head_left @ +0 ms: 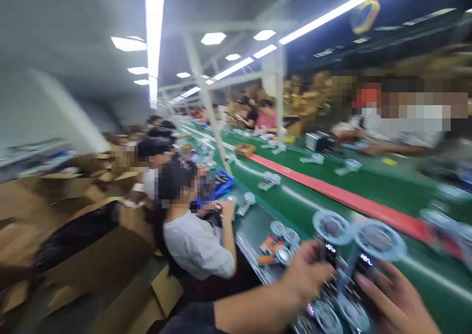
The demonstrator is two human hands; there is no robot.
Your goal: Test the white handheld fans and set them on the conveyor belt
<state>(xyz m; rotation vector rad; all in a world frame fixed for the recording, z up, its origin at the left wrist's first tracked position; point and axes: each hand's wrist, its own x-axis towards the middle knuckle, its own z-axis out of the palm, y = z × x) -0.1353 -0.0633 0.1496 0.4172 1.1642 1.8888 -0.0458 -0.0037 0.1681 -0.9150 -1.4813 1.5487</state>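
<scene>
At the lower right, my left hand (pixel 308 272) is closed around a handheld fan (pixel 332 227) with a light-blue round head and a lit digital display on its dark, clear-cased body. Close beside it, my right hand (pixel 398 299) grips a second fan (pixel 378 239) of the same kind, its display lit too. Their heads point up and nearly touch. Beneath the two, more fans (pixel 326 318) lie at the bottom edge, partly hidden by my hands and blurred. A pile of fans with orange parts (pixel 283 254) rests on the bench left of my left hand.
A green conveyor (pixel 295 196) with a red strip (pixel 317 180) runs away from me, carrying scattered fans. A co-worker in a white shirt (pixel 199 245) sits at the left beside a blue tray (pixel 224 184). Open cardboard boxes (pixel 106 260) crowd the left. Another person (pixel 409 127) works across the line.
</scene>
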